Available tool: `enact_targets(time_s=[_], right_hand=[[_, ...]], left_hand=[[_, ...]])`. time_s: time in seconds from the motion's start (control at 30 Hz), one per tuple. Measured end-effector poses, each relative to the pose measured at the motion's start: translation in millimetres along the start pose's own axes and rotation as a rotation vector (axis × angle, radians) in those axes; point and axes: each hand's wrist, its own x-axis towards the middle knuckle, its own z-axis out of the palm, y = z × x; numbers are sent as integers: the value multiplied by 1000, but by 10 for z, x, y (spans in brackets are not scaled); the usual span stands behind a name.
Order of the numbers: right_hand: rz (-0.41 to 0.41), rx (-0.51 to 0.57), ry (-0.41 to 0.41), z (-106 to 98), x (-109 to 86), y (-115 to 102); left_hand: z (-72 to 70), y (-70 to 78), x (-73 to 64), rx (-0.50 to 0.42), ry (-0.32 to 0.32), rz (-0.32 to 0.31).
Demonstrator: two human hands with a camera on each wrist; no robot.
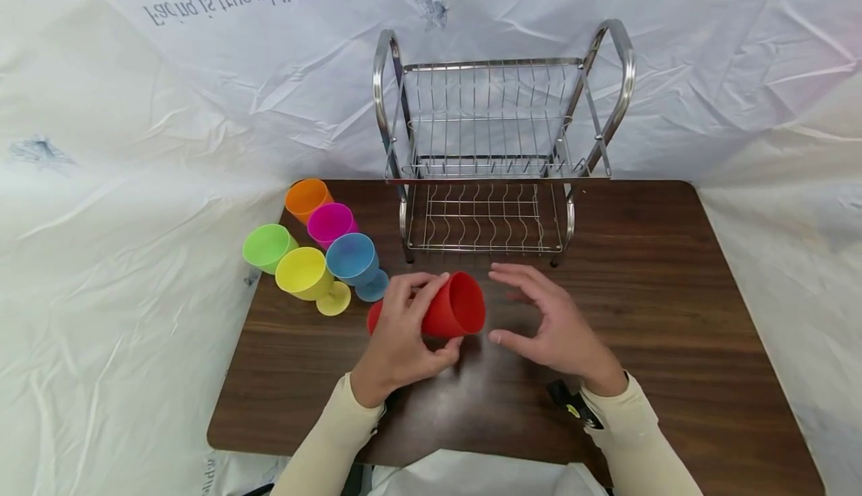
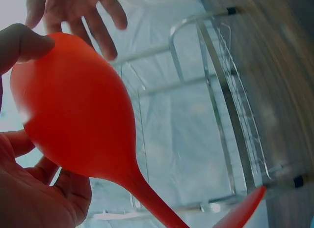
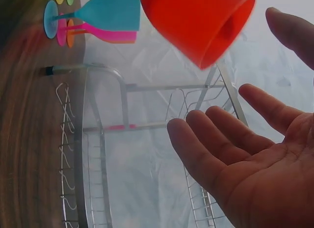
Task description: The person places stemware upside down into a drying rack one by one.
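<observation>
My left hand (image 1: 404,339) grips a red plastic goblet (image 1: 459,305) by its bowl, thumb on one side and fingers on the other. The goblet is tilted onto its side above the table, its mouth facing right toward my other hand. In the left wrist view its bowl, stem and part of the foot (image 2: 245,208) show. My right hand (image 1: 555,324) is held apart from the goblet's mouth, fingers extended and thumb spread, with nothing in it. The right wrist view shows that palm (image 3: 265,169) below the goblet's rim (image 3: 228,34).
Left of my hands stand upright goblets: blue (image 1: 352,256), yellow (image 1: 303,275), green (image 1: 268,248), magenta (image 1: 332,224) and orange (image 1: 308,198). A two-tier metal dish rack (image 1: 491,118) stands at the back of the dark wooden table (image 1: 646,286). White printed sheeting (image 1: 135,182) surrounds the table.
</observation>
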Motion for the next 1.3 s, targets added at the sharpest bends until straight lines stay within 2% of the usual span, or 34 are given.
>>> enact_targets(time_s=[0.27, 0.57, 0.73, 0.87, 1.03, 1.2, 1.3], right_hand=[[-5, 0, -32, 52, 10, -21], [-16, -3, -37, 76, -20, -3], [-7, 9, -17, 78, -25, -3], [9, 21, 2, 67, -21, -1], [14, 31, 29, 42, -35, 18], [46, 76, 78, 2, -66, 51], [73, 126, 113, -19, -70, 61]], left_hand=[[132, 116, 98, 93, -85, 121], [168, 173, 113, 136, -153, 137], [167, 181, 113, 154, -161, 137], [137, 200, 96, 135, -122, 143], [88, 234, 70, 58, -41, 128], [97, 260, 30, -146, 59, 42], [138, 292, -6, -275, 159, -32]])
